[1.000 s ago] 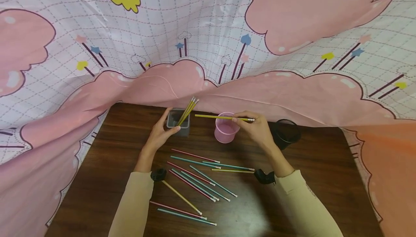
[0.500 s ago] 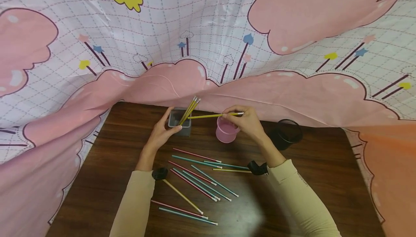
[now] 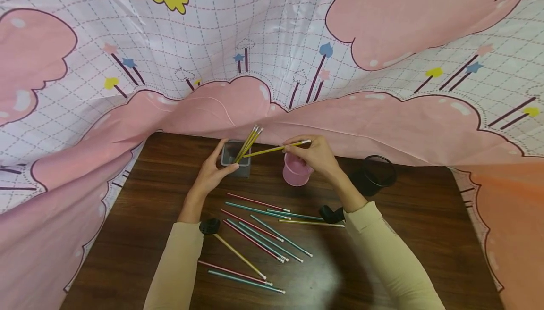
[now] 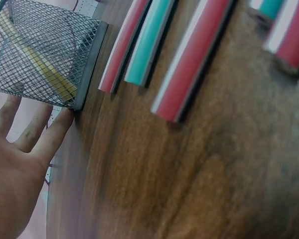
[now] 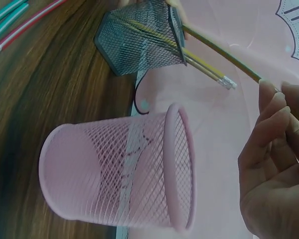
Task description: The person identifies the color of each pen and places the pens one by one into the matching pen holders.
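Observation:
My left hand (image 3: pixel 208 174) spans the grey square mesh pencil holder (image 3: pixel 241 171), thumb at its front edge and fingers along its left side. Several yellow pencils (image 3: pixel 250 142) lean inside, eraser ends up. Between thumb and fingertips, my right hand (image 3: pixel 318 153) pinches another yellow pencil (image 3: pixel 269 150) near its eraser end. This pencil slants down to the left, its far tip at the holder's opening. Below the right hand stands a round pink mesh cup (image 5: pixel 124 169), with no pencils showing in it.
A round black mesh cup (image 3: pixel 369 180) stands at the right. Red, teal and yellow pencils lie loose across the dark wooden table (image 3: pixel 127 234), among them a teal pencil (image 3: pixel 246 282) near the front. A patterned cloth (image 3: pixel 272 31) hangs behind.
My right hand has moved left with the yellow pencil, from over the pink cup toward the grey holder. The pencil has tilted, its far tip now lower. My left hand stays at the holder.

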`<state>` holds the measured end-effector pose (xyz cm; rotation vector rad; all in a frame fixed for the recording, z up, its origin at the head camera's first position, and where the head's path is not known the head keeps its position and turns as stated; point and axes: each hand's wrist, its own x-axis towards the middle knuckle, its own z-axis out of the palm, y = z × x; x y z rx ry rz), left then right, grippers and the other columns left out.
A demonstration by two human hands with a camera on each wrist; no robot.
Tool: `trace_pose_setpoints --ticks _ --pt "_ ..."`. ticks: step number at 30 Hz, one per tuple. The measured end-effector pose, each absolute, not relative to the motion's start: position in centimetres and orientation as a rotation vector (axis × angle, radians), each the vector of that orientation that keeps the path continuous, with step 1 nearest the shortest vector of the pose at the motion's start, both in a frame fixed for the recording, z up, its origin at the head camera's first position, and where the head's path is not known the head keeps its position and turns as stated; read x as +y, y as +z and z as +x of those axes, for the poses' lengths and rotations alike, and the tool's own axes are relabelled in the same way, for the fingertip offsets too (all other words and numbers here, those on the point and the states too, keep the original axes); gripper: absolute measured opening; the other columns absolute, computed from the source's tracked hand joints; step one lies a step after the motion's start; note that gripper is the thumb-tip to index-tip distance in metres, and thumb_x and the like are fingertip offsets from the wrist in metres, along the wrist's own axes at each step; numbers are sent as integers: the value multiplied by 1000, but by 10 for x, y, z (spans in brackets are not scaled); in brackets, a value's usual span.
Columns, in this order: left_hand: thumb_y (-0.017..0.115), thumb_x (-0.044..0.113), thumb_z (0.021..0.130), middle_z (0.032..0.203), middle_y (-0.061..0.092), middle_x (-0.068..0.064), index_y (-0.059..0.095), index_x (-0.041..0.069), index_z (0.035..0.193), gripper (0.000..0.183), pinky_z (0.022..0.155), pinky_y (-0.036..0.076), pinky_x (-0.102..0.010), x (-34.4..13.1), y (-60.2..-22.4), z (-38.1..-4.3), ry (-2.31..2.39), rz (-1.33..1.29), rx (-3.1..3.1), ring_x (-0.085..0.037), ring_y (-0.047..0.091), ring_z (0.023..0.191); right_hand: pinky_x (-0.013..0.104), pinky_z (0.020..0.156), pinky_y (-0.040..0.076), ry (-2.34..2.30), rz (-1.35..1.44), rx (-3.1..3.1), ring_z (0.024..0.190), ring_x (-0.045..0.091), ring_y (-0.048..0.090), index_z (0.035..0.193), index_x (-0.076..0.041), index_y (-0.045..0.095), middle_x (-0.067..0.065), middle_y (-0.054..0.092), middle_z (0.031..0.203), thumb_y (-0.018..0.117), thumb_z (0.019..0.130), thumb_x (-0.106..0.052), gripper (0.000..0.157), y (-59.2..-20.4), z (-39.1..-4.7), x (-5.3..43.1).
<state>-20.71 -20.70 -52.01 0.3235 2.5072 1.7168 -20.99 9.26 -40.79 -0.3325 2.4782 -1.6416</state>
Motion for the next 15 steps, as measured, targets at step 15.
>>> trace_pose_setpoints --ticks 15 --pt "66 30 83 148 20 3 21 26 145 77 98 20 -62 -207 -521 -207 1739 338 2495 -30 23 132 44 50 49 -1815 -315 2526 64 43 55 79 -7 72 11 67 71 66 82 -38 32 -435 -243 64"
